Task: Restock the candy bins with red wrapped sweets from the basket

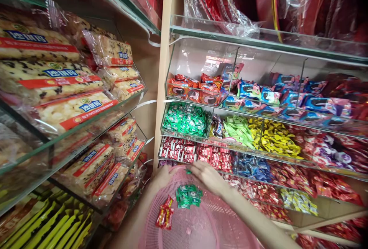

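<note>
My left hand [161,177] is closed on the far left rim of a pink plastic basket [153,207]. Over the basket's far edge, my right hand [206,177] has its fingers bent downward, with a small green-wrapped candy [188,171] at the fingertips. Inside the basket lie a cluster of green-wrapped candies [189,196] and, to their left, a few red-and-yellow wrapped candies [165,215]. Most of the basket floor shows as bare pink mesh. Both hands are somewhat blurred, and the left fingers are partly hidden.
Ahead, tiered clear bins hold green candies [185,118], light green candies [240,130], yellow candies [273,136] and red-and-white packets [178,149]. Glass shelves on the left carry wrapped puffed-rice bars [76,107]. A wooden post [166,49] divides the shelves. Yellow packs [57,222] stand lower left.
</note>
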The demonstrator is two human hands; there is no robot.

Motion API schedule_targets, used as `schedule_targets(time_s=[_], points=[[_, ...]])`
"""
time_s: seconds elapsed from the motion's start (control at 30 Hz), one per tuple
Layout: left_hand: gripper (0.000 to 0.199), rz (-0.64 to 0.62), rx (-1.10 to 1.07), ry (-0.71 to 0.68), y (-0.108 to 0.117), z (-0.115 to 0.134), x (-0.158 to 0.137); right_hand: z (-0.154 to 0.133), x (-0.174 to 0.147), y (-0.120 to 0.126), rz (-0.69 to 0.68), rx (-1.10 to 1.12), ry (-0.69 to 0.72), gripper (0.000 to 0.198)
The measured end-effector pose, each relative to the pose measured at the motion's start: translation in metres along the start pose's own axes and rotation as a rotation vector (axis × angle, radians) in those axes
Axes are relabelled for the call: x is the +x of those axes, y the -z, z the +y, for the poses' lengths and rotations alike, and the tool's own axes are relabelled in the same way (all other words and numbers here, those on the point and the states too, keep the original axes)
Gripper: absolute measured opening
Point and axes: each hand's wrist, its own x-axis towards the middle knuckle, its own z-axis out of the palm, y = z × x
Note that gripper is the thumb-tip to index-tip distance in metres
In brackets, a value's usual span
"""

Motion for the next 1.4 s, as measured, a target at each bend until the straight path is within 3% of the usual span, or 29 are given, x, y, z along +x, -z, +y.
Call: schedule_targets(time_s=[0.17,0.47,0.73,1.23,1.4], points=[[0.040,0.015,0.052,-0.026,-0.003,0.002,0.000,0.001,-0.015,-0.051,-0.134,-0.024,-0.026,0.023],[0.040,0.014,0.066,-0.063,-0.003,0.006,-0.005,-0.011,-0.013,-0.084,-0.180,-0.105,-0.062,0.016],[0.041,0.019,0.060,-0.062,-0.004,0.005,-0.004,-0.009,-0.019,-0.075,-0.214,-0.041,-0.092,0.023],[0.041,0.026,0.076,-0.047,-0.004,0.007,-0.004,-0.011,-0.017,-0.070,-0.229,-0.050,-0.193,0.019],[0.043,0.046,0.071,-0.101,-0.011,0.001,0.002,-0.010,-0.003,-0.043,-0.099,-0.021,-0.165,0.027]])
